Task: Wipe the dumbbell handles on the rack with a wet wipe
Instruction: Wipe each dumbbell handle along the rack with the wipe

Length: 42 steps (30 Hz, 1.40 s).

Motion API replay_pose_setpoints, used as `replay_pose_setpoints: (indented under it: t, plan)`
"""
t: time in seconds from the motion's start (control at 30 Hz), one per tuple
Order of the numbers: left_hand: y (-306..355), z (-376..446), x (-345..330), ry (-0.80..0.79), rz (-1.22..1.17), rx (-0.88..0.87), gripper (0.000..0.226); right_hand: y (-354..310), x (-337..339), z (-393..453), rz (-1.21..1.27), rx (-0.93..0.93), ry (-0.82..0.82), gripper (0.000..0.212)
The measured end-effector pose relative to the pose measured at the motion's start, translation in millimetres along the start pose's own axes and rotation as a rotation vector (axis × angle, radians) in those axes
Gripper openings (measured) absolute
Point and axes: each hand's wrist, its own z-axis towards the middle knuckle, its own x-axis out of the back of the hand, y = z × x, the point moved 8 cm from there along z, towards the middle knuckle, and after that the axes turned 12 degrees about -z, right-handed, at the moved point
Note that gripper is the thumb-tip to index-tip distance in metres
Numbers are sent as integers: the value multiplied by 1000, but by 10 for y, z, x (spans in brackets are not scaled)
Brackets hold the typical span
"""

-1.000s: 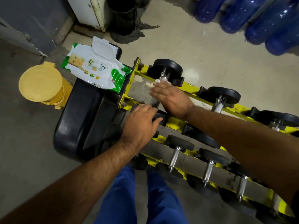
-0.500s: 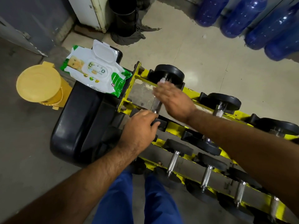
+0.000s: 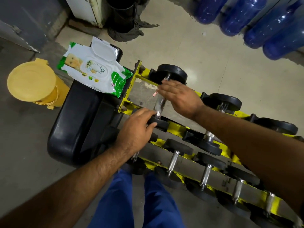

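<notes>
A yellow rack (image 3: 174, 127) carries two rows of black dumbbells with chrome handles. On the leftmost top dumbbell, my left hand (image 3: 136, 129) grips the near black plate (image 3: 160, 124). My right hand (image 3: 181, 97) lies across the far part of its chrome handle (image 3: 160, 103), fingers nearly straight. A small white and red scrap (image 3: 155, 94) peeks out under the fingertips; the wet wipe is otherwise hidden under the hand. The open pack of wet wipes (image 3: 92, 71) lies to the left on a black padded block (image 3: 79, 125).
More dumbbells (image 3: 209, 137) sit to the right, and a lower row (image 3: 172, 160) runs nearer me. A yellow lidded bin (image 3: 31, 83) stands on the floor at left. Blue water bottles (image 3: 271, 22) line the back right; a black bucket (image 3: 121, 12) stands behind.
My right hand has slid along the handle from its near part toward the far plate, uncovering the chrome. My left hand keeps its hold on the near plate.
</notes>
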Motion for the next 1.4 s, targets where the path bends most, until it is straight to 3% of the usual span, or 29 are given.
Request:
replay_pose_setpoints:
  t: [0.03,0.17,0.33,0.47,0.6,0.77,0.9,1.03,1.17,1.3,1.4]
  plan:
    - [-10,6,30,11,-23,16,32,-83,-28,-19,5,-10,-3,46]
    - [-22,48,115,14,-62,66,30,-485,-128,-192,49,295,-59,40]
    - [29,33,63,14,-29,73,27,-122,-36,-70,-14,16,-82,49]
    - [14,53,37,0,-17,78,26,-401,-81,-180,10,306,-193,47]
    - [36,49,-36,-31,-6,73,22,-13,17,-21,-82,59,-154,53]
    - [45,41,-43,-27,16,66,27,-424,-99,-174,-35,339,-204,43]
    - [51,20,-63,-52,42,65,33,-33,32,101,-109,43,-170,46]
    - [56,24,-53,-73,27,69,36,-267,-21,37,-72,240,-225,45]
    - [49,28,-56,-72,28,56,34,-38,61,182,-126,54,-230,45]
    - [51,26,-81,-74,33,40,29,-357,-13,97,-117,197,-275,55]
    - [66,15,-78,-58,45,23,28,-109,39,264,-159,59,-216,42]
